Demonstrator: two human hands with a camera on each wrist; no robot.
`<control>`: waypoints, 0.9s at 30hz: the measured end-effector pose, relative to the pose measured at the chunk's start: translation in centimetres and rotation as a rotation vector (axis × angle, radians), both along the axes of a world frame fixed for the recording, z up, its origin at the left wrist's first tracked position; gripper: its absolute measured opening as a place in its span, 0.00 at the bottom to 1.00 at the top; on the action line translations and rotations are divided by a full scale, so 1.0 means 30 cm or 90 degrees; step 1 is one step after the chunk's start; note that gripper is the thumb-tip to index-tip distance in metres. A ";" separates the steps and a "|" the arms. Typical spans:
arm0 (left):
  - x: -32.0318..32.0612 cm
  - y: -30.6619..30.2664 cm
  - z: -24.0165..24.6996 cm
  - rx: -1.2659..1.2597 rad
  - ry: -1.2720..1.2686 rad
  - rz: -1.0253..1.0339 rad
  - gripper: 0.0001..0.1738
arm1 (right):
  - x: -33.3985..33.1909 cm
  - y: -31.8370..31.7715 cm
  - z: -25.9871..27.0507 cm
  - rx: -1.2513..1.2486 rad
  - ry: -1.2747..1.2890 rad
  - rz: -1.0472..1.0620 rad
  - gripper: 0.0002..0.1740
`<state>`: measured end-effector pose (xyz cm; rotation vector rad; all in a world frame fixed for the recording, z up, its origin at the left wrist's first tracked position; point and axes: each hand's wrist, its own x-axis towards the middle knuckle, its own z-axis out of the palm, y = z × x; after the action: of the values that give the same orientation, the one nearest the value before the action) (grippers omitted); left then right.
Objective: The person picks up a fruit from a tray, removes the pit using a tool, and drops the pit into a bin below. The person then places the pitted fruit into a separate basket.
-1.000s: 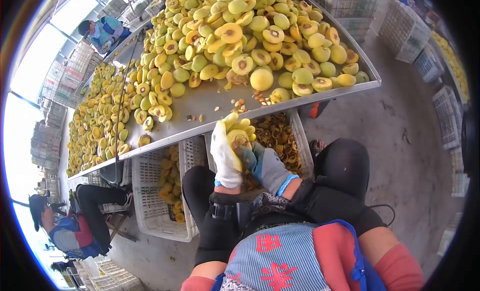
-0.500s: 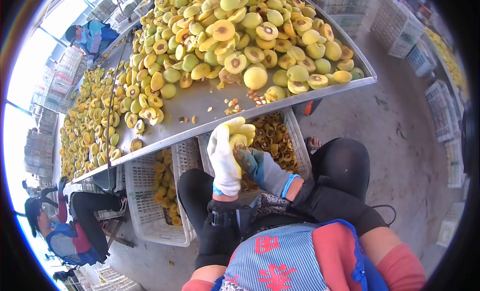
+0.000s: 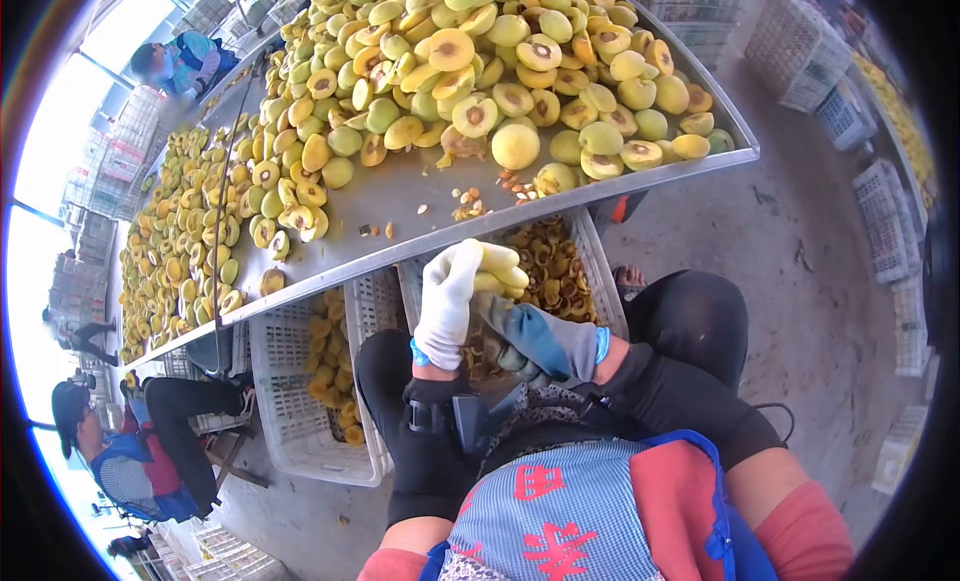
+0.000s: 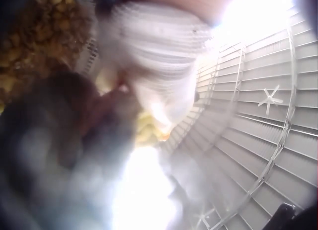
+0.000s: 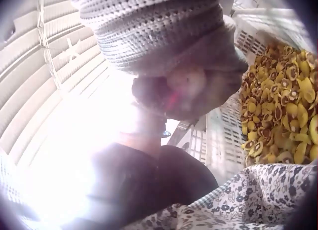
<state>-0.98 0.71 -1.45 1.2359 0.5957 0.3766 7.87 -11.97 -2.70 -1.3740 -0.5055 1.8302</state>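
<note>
In the head view my left hand (image 3: 447, 306), in a white glove with yellow fingers, is raised below the table's edge. Its fingers curl over a yellow peach half, mostly hidden behind them. Lower and to the right, my right hand (image 3: 550, 341), in a grey and blue glove, lies close beneath the left fingers with its own fingers bent. In the right wrist view, a reddish streak (image 5: 174, 98) shows at the grey glove's shaded underside; I cannot tell what that hand holds. The left wrist view is blurred, with the white glove (image 4: 154, 46) at its top.
A metal table (image 3: 400, 191) bears heaped peach halves (image 3: 450, 51) and loose kernels (image 3: 468, 203). Below stand a crate of brown-yellow scraps (image 3: 555, 266) and a white crate (image 3: 300, 401) of yellow pieces. Another person (image 3: 130, 461) sits left.
My right hand has moved down and right from the left hand's palm. The left fingers have curled further, hiding the peach half. The seated person at left has lowered an arm.
</note>
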 end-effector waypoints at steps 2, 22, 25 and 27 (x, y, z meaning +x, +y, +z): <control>-0.005 0.007 -0.001 -0.004 0.013 -0.057 0.23 | 0.016 -0.013 -0.016 0.014 0.001 0.040 0.38; -0.288 0.216 0.143 0.324 0.100 0.722 0.20 | -0.022 -0.025 0.014 -0.010 0.256 -0.113 0.38; -0.147 0.280 0.066 0.536 -0.043 0.522 0.15 | -0.018 -0.008 0.003 0.069 0.159 -0.178 0.38; 0.154 0.142 0.172 0.757 0.105 0.192 0.20 | 0.013 -0.013 0.070 0.047 0.123 -0.313 0.39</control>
<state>3.64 4.97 3.70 2.3321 0.7198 0.9668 8.25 -12.37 -0.61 -1.1343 -0.1154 1.5002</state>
